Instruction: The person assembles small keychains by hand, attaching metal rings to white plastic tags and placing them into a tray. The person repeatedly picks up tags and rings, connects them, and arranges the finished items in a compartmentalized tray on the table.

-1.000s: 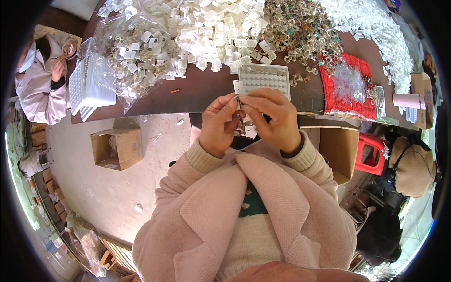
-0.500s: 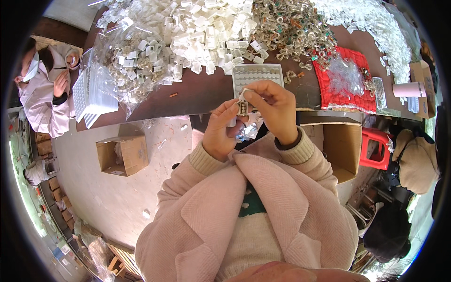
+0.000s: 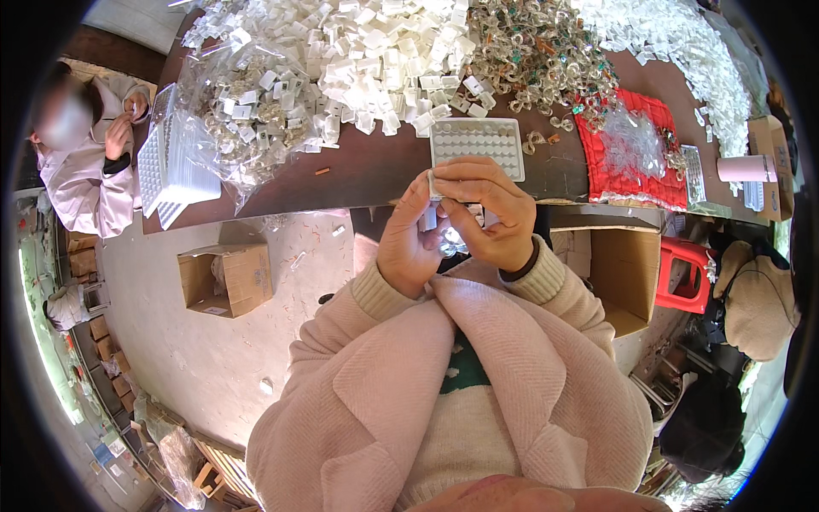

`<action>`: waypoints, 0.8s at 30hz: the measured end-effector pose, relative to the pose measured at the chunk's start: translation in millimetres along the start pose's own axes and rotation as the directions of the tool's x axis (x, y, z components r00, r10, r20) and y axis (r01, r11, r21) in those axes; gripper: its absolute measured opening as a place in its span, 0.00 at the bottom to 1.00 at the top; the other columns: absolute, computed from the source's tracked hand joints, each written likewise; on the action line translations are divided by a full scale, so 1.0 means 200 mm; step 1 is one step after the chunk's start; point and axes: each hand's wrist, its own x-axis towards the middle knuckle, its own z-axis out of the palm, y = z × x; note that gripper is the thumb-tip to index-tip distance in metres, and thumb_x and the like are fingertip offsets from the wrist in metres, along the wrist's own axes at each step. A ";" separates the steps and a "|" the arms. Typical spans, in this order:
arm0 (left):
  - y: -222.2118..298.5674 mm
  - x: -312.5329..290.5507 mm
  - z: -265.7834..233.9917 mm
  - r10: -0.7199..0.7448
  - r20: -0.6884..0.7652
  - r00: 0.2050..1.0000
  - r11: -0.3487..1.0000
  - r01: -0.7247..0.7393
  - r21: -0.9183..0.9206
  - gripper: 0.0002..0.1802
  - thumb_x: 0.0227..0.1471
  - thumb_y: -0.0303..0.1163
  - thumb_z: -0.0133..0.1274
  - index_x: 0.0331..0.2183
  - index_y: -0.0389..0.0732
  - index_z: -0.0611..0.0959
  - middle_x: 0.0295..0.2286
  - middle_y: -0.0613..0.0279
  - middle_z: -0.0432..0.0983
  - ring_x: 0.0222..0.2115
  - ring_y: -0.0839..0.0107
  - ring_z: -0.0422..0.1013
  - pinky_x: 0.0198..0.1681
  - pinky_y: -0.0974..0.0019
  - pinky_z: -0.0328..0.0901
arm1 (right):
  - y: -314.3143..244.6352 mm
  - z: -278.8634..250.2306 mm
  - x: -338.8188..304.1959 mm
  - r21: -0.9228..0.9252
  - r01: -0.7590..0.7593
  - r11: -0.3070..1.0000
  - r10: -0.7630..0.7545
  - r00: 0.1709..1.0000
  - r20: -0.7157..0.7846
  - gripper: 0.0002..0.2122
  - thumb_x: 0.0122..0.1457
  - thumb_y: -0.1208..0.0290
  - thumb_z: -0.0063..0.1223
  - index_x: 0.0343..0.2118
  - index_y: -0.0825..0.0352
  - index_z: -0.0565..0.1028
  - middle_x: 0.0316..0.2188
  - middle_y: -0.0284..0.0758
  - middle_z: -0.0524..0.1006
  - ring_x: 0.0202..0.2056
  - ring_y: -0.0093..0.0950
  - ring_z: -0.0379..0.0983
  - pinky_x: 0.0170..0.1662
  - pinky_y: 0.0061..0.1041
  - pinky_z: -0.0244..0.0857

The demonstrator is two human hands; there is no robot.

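In front of my chest, near the table's front edge, my left hand (image 3: 411, 239) and my right hand (image 3: 488, 213) meet with fingers closed around a small white plastic case (image 3: 433, 191). Fingers cover most of it, so whether its lid is fully closed cannot be made out. Another pale piece (image 3: 427, 220) shows below it, against the left fingers. Just beyond the fingertips lies a white plastic tray (image 3: 476, 147) with rows of small hollows. Behind the tray are a heap of white plastic cases (image 3: 375, 68) and a pile of clear and coloured ring-like pieces (image 3: 537, 55).
A clear bag of small pieces (image 3: 256, 119) and stacked white trays (image 3: 175, 158) lie left; a co-worker (image 3: 85, 162) sits beyond. Right are a red cloth (image 3: 597, 162), a pink cylinder (image 3: 745, 168) and a red stool (image 3: 687, 277). Cardboard boxes (image 3: 243, 277) stand below table height.
The right fingers have come down over the case, which showed its dark inside and raised white flap before. Now it is mostly covered. The whole view has shifted slightly.
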 end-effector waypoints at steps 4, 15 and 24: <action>-0.01 0.00 0.01 -0.024 -0.032 0.999 0.999 0.025 0.047 0.24 0.61 0.46 0.54 0.55 0.47 0.73 0.34 0.76 0.72 0.28 0.89 0.63 0.20 0.84 0.53 | 0.00 0.02 0.00 0.034 -0.036 0.999 0.037 0.998 -0.042 0.12 0.50 0.88 0.56 0.38 0.69 0.80 0.41 0.40 0.80 0.45 0.35 0.78 0.48 0.30 0.72; -0.06 0.00 0.20 0.059 -0.211 0.976 0.996 -0.041 0.084 0.11 0.63 0.42 0.54 0.42 0.48 0.78 0.25 0.76 0.66 0.23 0.87 0.59 0.23 0.83 0.56 | -0.01 -0.03 -0.05 0.276 -0.127 0.953 0.152 0.986 -0.069 0.11 0.53 0.88 0.57 0.39 0.69 0.80 0.44 0.43 0.79 0.43 0.30 0.78 0.47 0.25 0.71; -0.08 0.03 0.09 0.084 0.110 0.990 0.995 -0.089 0.043 0.16 0.62 0.42 0.55 0.46 0.46 0.77 0.33 0.74 0.72 0.33 0.84 0.68 0.36 0.75 0.67 | -0.01 -0.02 -0.08 0.337 -0.170 0.926 0.199 0.979 -0.052 0.11 0.58 0.88 0.51 0.43 0.72 0.77 0.48 0.48 0.76 0.50 0.35 0.74 0.55 0.30 0.65</action>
